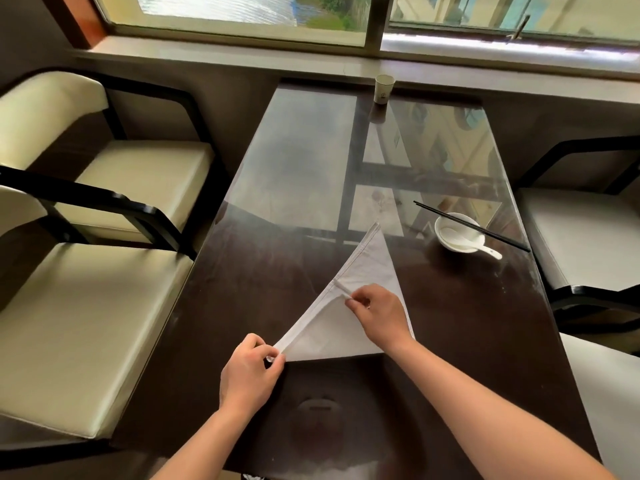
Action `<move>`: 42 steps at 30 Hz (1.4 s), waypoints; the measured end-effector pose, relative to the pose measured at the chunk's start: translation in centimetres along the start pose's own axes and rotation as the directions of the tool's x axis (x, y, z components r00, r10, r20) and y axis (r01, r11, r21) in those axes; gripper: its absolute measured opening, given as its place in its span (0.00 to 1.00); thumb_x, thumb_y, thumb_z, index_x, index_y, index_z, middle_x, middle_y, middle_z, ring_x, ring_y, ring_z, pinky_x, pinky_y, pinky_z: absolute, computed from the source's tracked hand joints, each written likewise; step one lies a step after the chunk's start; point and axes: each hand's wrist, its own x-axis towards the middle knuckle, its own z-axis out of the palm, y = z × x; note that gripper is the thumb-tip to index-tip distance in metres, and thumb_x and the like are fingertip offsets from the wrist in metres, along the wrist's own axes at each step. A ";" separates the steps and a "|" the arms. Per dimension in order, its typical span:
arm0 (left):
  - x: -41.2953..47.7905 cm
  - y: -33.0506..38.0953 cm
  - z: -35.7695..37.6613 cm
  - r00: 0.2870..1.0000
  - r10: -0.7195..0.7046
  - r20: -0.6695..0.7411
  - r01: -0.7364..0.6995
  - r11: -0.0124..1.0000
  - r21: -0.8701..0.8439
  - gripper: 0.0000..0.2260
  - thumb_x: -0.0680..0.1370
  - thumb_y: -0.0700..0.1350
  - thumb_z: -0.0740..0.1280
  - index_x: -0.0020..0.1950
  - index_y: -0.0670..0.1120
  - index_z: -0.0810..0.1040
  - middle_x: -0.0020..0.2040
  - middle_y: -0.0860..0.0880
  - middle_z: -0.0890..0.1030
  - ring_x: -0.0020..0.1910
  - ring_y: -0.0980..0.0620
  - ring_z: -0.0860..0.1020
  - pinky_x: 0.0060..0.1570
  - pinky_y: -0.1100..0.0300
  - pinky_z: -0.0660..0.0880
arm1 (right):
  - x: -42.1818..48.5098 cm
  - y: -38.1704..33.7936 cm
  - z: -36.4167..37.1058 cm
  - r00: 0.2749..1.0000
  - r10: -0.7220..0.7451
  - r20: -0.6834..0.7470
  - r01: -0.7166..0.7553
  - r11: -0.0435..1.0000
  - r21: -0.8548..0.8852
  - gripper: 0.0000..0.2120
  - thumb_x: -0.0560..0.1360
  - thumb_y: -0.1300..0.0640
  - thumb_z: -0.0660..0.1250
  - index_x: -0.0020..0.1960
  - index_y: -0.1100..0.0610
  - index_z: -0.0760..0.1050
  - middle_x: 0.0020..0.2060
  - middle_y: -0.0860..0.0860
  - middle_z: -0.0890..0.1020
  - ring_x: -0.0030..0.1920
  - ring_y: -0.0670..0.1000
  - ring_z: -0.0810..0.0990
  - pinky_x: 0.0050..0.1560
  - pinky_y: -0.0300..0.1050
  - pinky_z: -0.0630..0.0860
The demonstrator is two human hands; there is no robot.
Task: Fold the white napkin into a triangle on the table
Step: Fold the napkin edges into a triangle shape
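Mid-fold: pinches napkin (pixel 369 268) corner in left hand (pixel 251 374), seemingly nips hem in right hand (pixel 379 313); next needs edges aligned.

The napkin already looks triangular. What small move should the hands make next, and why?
Probably lay the lifted edge down and press it flat. The left hand pinches the white napkin at its near corner; the right hand pinches a raised flap on its left edge.
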 end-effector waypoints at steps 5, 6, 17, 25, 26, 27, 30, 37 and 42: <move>0.4 0.3 0.3 0.999 -0.042 -0.022 0.043 0.999 0.026 0.09 0.75 0.56 0.73 0.38 0.54 0.81 0.39 0.56 0.72 0.37 0.57 0.75 0.30 0.59 0.72 | 2.9 -0.2 1.2 0.995 0.099 0.032 -0.097 0.992 -0.076 0.07 0.76 0.51 0.71 0.43 0.53 0.84 0.42 0.49 0.84 0.46 0.51 0.80 0.44 0.48 0.76; 0.5 0.2 0.3 0.999 -0.044 -0.024 0.044 0.999 0.021 0.09 0.75 0.56 0.73 0.37 0.54 0.81 0.39 0.56 0.73 0.36 0.57 0.75 0.30 0.59 0.72 | 3.3 -0.2 1.5 0.993 0.115 0.039 -0.111 0.990 -0.085 0.07 0.76 0.51 0.71 0.44 0.53 0.84 0.42 0.48 0.85 0.46 0.51 0.81 0.43 0.47 0.76; 0.7 -0.4 0.1 0.999 -0.048 -0.026 0.046 0.997 -0.059 0.06 0.73 0.50 0.76 0.38 0.53 0.81 0.37 0.56 0.74 0.35 0.56 0.76 0.33 0.56 0.75 | 4.7 0.6 2.9 0.977 0.212 0.002 -0.208 0.959 -0.192 0.09 0.77 0.47 0.69 0.44 0.50 0.85 0.44 0.48 0.87 0.51 0.53 0.81 0.57 0.50 0.73; 0.8 0.0 0.4 0.996 -0.079 -0.029 0.080 0.997 0.006 0.11 0.75 0.48 0.73 0.35 0.53 0.75 0.36 0.56 0.72 0.34 0.56 0.73 0.28 0.64 0.64 | 4.9 0.5 3.1 0.983 0.184 0.016 -0.176 0.956 -0.237 0.08 0.76 0.46 0.70 0.44 0.49 0.84 0.42 0.49 0.85 0.50 0.54 0.79 0.56 0.49 0.74; 0.7 0.1 0.4 0.997 -0.077 -0.029 0.077 0.997 0.016 0.12 0.75 0.47 0.72 0.34 0.53 0.73 0.36 0.56 0.71 0.34 0.55 0.73 0.28 0.63 0.64 | 4.9 0.4 3.2 0.985 0.175 0.017 -0.165 0.955 -0.245 0.08 0.76 0.46 0.70 0.45 0.49 0.84 0.42 0.50 0.84 0.50 0.54 0.79 0.55 0.49 0.74; 0.7 0.1 0.4 0.997 -0.074 -0.027 0.074 0.997 0.022 0.12 0.75 0.46 0.72 0.34 0.52 0.72 0.36 0.55 0.71 0.34 0.55 0.72 0.28 0.63 0.65 | 4.8 0.4 3.3 0.987 0.162 0.013 -0.153 0.955 -0.253 0.08 0.76 0.46 0.70 0.45 0.49 0.84 0.41 0.50 0.83 0.50 0.54 0.78 0.54 0.49 0.74; 0.7 0.1 0.4 0.997 -0.075 -0.014 0.075 0.997 0.029 0.12 0.75 0.44 0.71 0.34 0.50 0.71 0.36 0.54 0.70 0.35 0.54 0.72 0.28 0.59 0.68 | 4.7 0.3 3.7 0.993 0.118 0.014 -0.109 0.952 -0.287 0.08 0.76 0.47 0.70 0.45 0.50 0.84 0.40 0.51 0.83 0.49 0.54 0.77 0.52 0.48 0.72; 0.5 -0.1 0.1 0.997 -0.080 0.005 0.080 0.997 -0.024 0.11 0.75 0.42 0.71 0.36 0.48 0.71 0.38 0.53 0.70 0.35 0.53 0.73 0.31 0.58 0.71 | 4.5 0.2 4.4 0.997 0.075 0.019 -0.066 0.952 -0.298 0.08 0.75 0.48 0.70 0.42 0.51 0.82 0.38 0.49 0.83 0.47 0.54 0.76 0.49 0.48 0.71; -0.1 -0.4 0.2 0.998 -0.062 -0.018 0.061 0.997 -0.047 0.12 0.73 0.40 0.72 0.35 0.48 0.71 0.38 0.54 0.71 0.34 0.52 0.73 0.30 0.65 0.65 | 4.3 0.2 4.7 0.999 0.036 -0.006 -0.036 0.955 -0.295 0.07 0.74 0.48 0.72 0.41 0.51 0.81 0.37 0.49 0.83 0.45 0.53 0.76 0.46 0.48 0.69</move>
